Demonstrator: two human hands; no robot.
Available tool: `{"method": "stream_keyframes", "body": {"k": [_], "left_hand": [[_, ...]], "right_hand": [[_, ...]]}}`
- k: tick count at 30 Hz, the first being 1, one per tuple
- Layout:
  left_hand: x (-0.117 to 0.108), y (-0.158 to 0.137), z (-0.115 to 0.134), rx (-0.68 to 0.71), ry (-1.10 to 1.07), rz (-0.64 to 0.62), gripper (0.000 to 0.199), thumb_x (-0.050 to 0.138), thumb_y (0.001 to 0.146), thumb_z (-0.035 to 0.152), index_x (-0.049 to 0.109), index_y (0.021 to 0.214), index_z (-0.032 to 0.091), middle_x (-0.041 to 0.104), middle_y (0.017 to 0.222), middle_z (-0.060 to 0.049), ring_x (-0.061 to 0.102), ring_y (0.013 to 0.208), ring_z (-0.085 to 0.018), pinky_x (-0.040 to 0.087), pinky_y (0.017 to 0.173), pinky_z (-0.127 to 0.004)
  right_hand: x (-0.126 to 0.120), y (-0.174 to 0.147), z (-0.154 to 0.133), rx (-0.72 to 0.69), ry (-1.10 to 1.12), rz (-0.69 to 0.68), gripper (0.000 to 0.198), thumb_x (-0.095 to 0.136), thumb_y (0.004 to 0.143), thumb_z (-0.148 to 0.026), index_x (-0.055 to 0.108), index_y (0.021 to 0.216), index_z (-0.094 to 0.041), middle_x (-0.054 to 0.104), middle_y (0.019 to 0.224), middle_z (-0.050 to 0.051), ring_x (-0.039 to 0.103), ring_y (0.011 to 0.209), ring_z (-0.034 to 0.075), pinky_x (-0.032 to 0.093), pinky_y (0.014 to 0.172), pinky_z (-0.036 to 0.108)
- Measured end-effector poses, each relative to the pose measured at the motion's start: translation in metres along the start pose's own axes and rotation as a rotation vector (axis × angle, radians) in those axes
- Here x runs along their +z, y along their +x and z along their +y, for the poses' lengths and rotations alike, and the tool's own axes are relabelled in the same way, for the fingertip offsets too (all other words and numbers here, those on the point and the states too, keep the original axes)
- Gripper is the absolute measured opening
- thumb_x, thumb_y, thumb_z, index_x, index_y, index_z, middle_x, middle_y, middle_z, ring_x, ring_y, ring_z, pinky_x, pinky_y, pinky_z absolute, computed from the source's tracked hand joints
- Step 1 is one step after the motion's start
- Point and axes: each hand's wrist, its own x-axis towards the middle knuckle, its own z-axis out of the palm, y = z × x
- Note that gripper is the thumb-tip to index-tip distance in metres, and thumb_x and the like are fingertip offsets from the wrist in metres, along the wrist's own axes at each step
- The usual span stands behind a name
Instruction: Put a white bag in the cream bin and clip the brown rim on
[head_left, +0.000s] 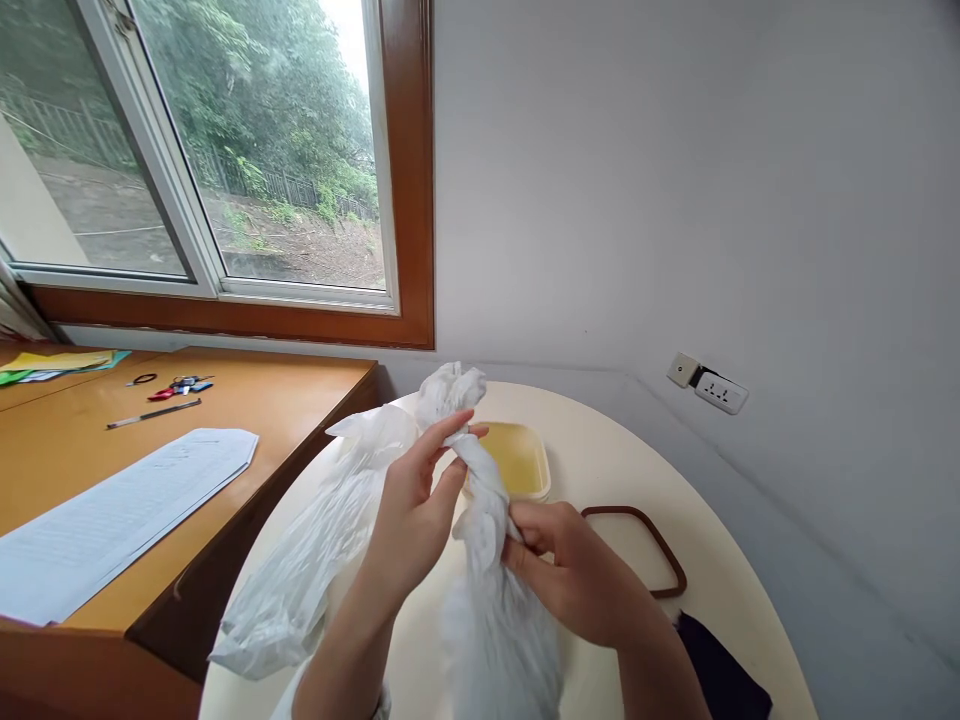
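Note:
A long white plastic bag [491,600], twisted into a rope in its upper half, hangs toward me over the round table. Near its bunched top end, my left hand [420,505] has thumb and fingers curled around the twist. Lower down, my right hand [562,565] pinches the bag from the right side. Behind the bag sits a shallow yellowish plastic container [517,455], partly hidden by it. To the left of my left hand a second, crumpled white plastic bag [315,550] lies on the table, and my left forearm covers part of it.
The round cream table [600,430] stands against the wall. On its right lie a brown rounded frame [664,550] and a dark cloth [720,665]. A wooden desk [300,385] at left bears papers [127,515], a pen [154,414] and small keys-like items [180,388].

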Motion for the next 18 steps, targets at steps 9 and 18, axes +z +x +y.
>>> {"method": "stream_keyframes", "body": {"k": [9,18], "left_hand": [[-0.0036,-0.0011,-0.0014,-0.165,-0.115,-0.469,0.081,0.060,0.079,0.029,0.007,0.140,0.034,0.055,0.114,-0.008,0.051,0.108,-0.024,0.040,0.091,-0.041],[0.0006,0.0002,0.0002,-0.121,0.033,-0.460,0.066,0.055,0.076,0.014,0.030,0.133,0.034,0.053,0.077,0.003,0.052,0.073,-0.013,0.043,0.068,-0.027]], "right_hand": [[-0.0047,-0.0051,0.0040,0.160,-0.148,0.261,0.029,0.038,0.086,-0.026,0.026,0.060,-0.020,0.026,0.050,-0.007,0.021,0.047,0.007,0.018,0.042,0.023],[-0.0095,-0.0048,0.0063,0.174,-0.048,0.258,0.012,0.040,0.085,-0.028,0.048,0.080,-0.021,0.042,0.051,-0.007,0.027,0.045,0.008,0.021,0.041,0.020]]}}
